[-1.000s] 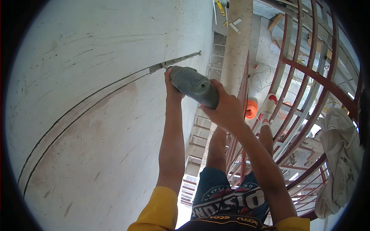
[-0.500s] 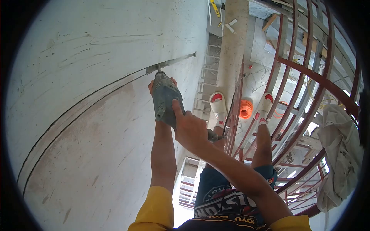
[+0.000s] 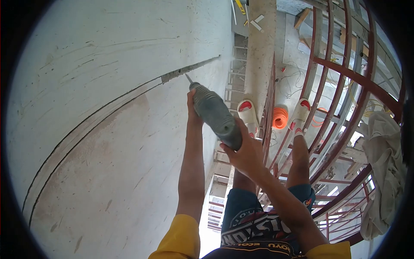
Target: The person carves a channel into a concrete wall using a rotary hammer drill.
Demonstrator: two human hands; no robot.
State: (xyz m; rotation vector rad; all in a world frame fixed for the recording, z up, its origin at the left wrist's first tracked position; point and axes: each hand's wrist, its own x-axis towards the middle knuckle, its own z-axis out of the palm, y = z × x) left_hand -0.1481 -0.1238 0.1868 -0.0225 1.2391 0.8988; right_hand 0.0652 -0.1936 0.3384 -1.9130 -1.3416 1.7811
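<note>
A dusty grey-green hammer drill (image 3: 214, 113) slants across the view in front of a pale wall (image 3: 108, 172). My left hand (image 3: 192, 105) is wrapped round its front end near the chuck, the fingers partly hidden behind the tool. At the rear, my right hand (image 3: 248, 151) grips the handle. A thin metal bit (image 3: 189, 78) sticks out of the front, its tip just below the chiselled groove (image 3: 181, 71) in the wall. Two parallel cut lines (image 3: 101, 110) curve from that groove down to the lower left.
Red-brown metal railings (image 3: 345, 73) curve along the right, with a grey cloth (image 3: 381, 172) draped over them. My feet in white-and-red slippers (image 3: 246, 111) stand either side of the railing. An orange coil (image 3: 280, 118) lies between them. A yellow level (image 3: 240, 6) is at the top.
The drill's bit has come away from the groove. Its rear end has swung right and slightly down, with both hands still on it; more of the roughened groove now shows.
</note>
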